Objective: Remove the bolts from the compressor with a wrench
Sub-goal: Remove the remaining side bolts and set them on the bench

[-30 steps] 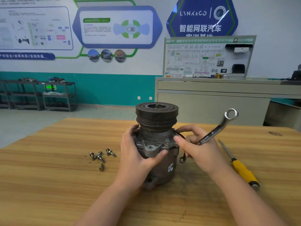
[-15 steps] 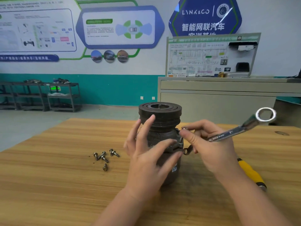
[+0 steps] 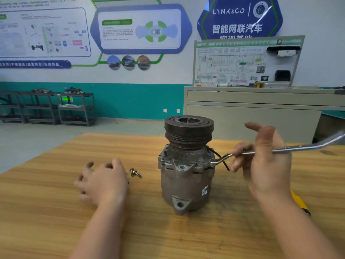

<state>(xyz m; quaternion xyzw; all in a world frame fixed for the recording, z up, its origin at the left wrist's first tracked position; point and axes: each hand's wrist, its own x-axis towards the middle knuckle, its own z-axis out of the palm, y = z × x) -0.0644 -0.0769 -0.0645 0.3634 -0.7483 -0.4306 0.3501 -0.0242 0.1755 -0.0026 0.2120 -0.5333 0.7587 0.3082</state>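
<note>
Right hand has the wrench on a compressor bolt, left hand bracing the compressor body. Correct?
Not quite. In the head view the left hand is off the compressor, over the table beside a loose bolt. The right hand does hold the wrench at the compressor.

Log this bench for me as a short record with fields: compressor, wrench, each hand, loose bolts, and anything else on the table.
compressor: compressor stands upright on the wooden table, pulley end up
wrench: wrench roughly level, its near end at the compressor's right flange
right hand: right hand holds the wrench shaft, index finger raised
left hand: left hand blurred, low over the table left of the compressor, off it; whether it holds anything cannot be told
loose bolts: one bolt visible by the left hand
other: yellow-handled screwdriver, partly hidden behind the right forearm
</note>
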